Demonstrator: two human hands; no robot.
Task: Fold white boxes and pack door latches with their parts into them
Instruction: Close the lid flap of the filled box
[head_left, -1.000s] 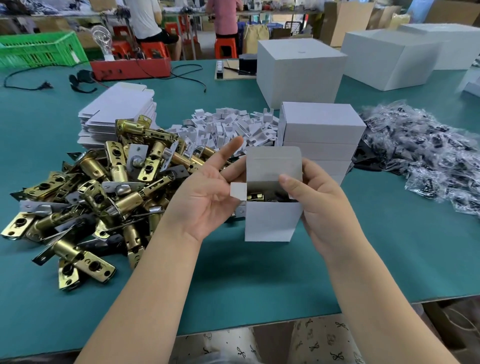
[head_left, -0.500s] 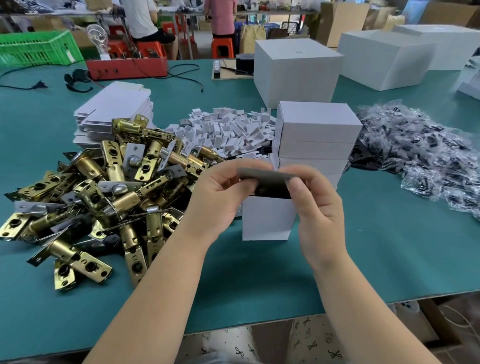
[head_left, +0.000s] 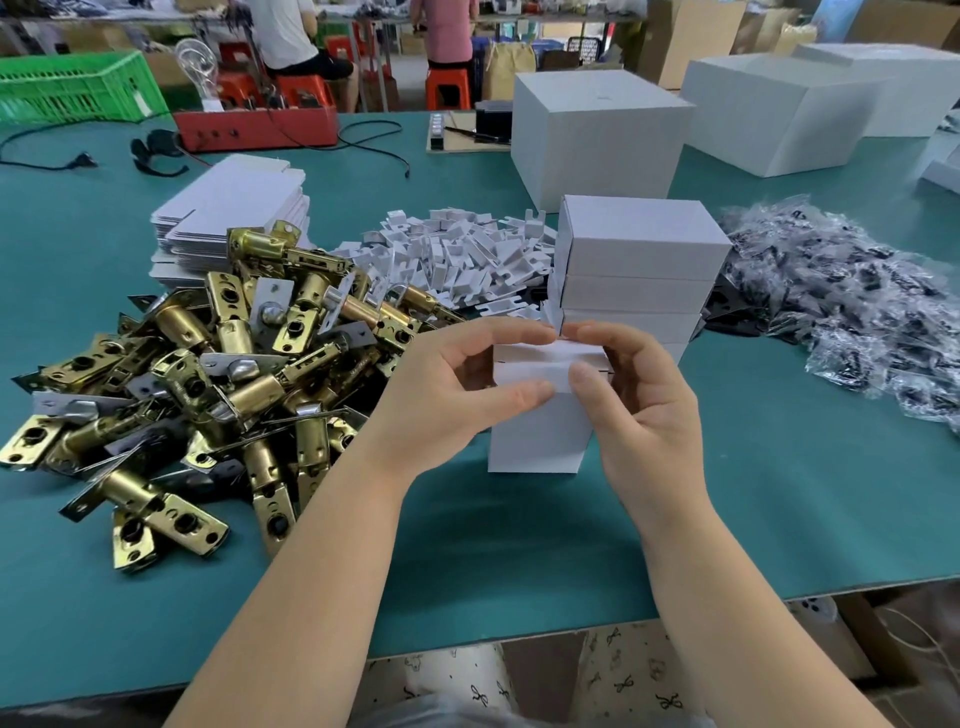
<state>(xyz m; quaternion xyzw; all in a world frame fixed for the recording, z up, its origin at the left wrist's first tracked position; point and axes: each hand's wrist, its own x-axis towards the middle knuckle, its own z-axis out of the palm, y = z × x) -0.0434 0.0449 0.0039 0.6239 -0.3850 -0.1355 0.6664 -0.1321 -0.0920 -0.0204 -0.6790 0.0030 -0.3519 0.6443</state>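
Closing step: left hand (head_left: 457, 384) and right hand (head_left: 631, 395) pinch the white box (head_left: 535, 436) lid flap down; next, tuck it fully, then stack.

Latches (head_left: 208, 374) left of box (head_left: 535, 436); stacked boxes (head_left: 634, 270) behind.

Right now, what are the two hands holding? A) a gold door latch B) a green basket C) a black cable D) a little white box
D: the left hand and the right hand both pinch the top flap of the little white box, which stands upright on the green table.
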